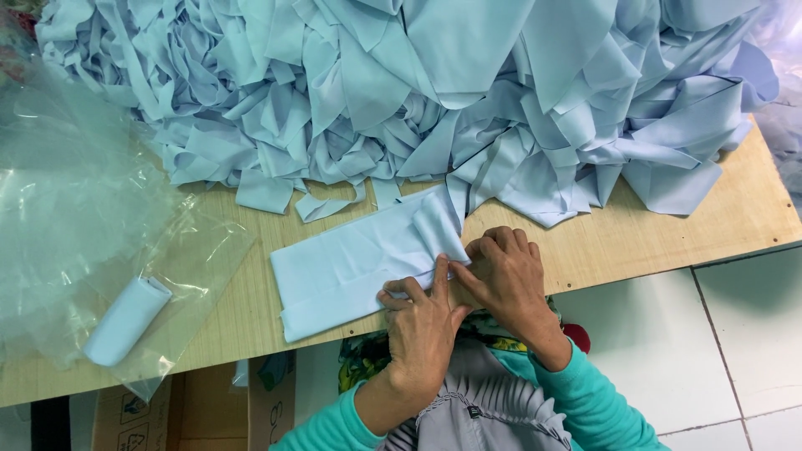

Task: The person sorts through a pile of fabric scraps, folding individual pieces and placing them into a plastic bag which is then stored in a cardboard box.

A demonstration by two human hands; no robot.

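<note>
Pale blue cloth, thin and limp, that's what I've got under my fingers: the fabric strip [351, 267] lies flat on the plywood table [668, 225], near its front edge and just below the big heap of blue strips [434, 92], its far end running up into that heap. My left hand [422, 326] comes in from below, palm down, index finger stretched out and pressing the cloth's right end, the other fingers curled loosely on it. My right hand [505, 276] sits just beside it, touching it, knuckles up, fingers bent in and pinching the folded corner of the strip between thumb and fingertips. So neither hand is free; both are closed onto the same end of the cloth. I judge this stuff light, soft and a bit slippery, with no stiffness to keep a fold by itself, so the place to take it is right at the edge or the crease, pinned flat with one hand while the other pinches. Both teal sleeves [585, 401] angle in from the bottom, wrists close together. Off to the left, a rolled blue piece [125, 321] rests on a clear plastic bag [100, 234], well apart from my hands
</note>
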